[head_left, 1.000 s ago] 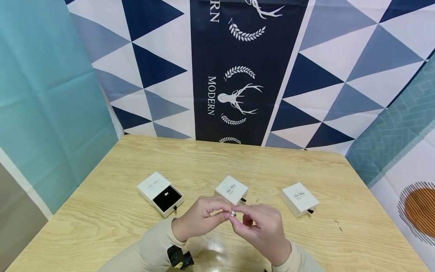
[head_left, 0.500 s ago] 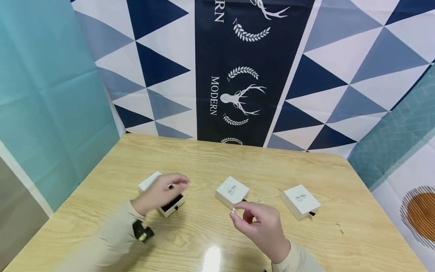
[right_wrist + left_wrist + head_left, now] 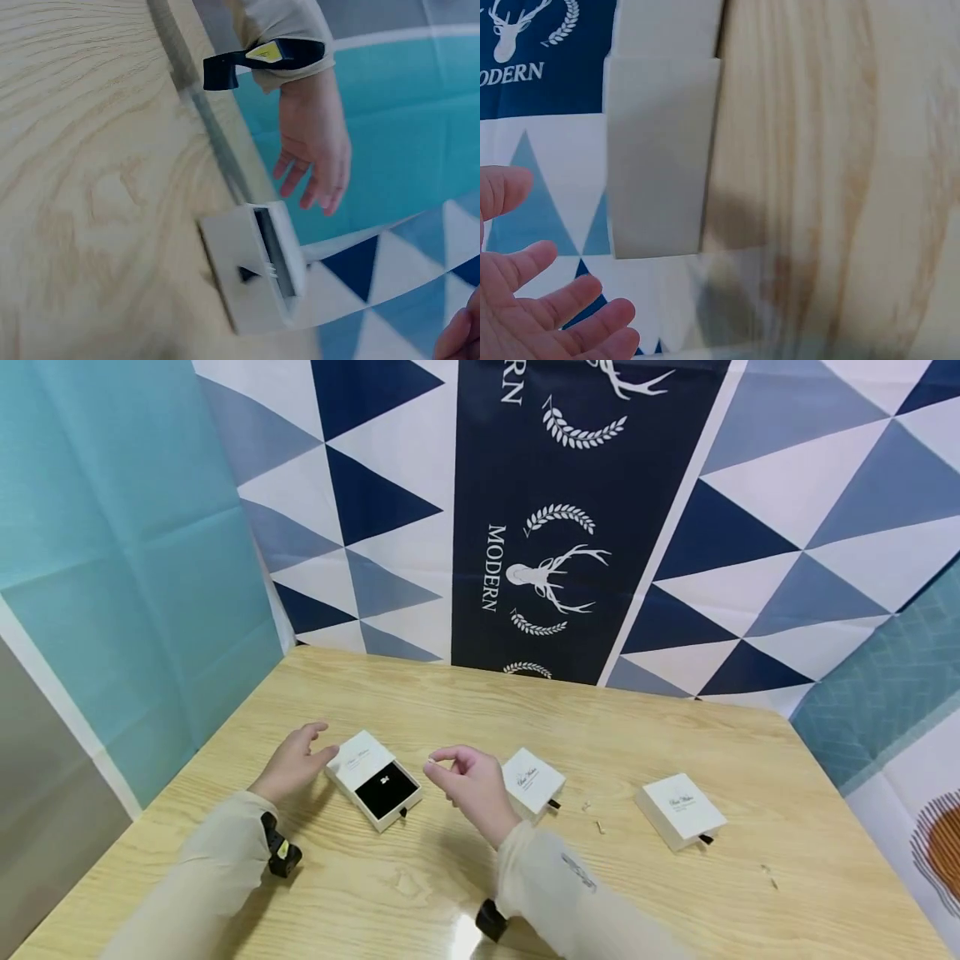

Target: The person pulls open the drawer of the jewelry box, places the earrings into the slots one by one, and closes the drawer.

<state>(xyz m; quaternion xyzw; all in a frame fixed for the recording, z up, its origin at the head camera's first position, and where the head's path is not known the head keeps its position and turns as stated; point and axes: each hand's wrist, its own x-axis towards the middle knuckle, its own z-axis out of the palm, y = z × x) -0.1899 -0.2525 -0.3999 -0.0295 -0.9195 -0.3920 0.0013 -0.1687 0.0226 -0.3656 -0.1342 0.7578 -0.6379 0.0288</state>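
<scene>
My left hand (image 3: 292, 764) is beside the left white gift box (image 3: 363, 760), fingers spread and relaxed, the thumb close to its lid; the left wrist view shows that palm (image 3: 517, 322) holding nothing. The box's drawer is pulled out, and a small silvery piece (image 3: 385, 780) lies on its black lining (image 3: 375, 795). My right hand (image 3: 472, 785) hovers to the right of the drawer. Its thumb and index finger pinch a tiny silvery piece of jewelry (image 3: 431, 762), mostly hidden by the fingertips. In the right wrist view the box (image 3: 240, 270) stands below the left hand.
Two closed white boxes with black pull tabs stand farther right, one in the middle (image 3: 534, 779) and one at the right (image 3: 684, 808). Small shiny bits (image 3: 600, 827) lie on the wooden table (image 3: 637, 902) between them, with another (image 3: 771, 878) at far right. A patterned cloth hangs behind.
Both hands were together at the small silvery piece; the left let go and moved left to the open box. My right hand has carried the piece left, toward the drawer.
</scene>
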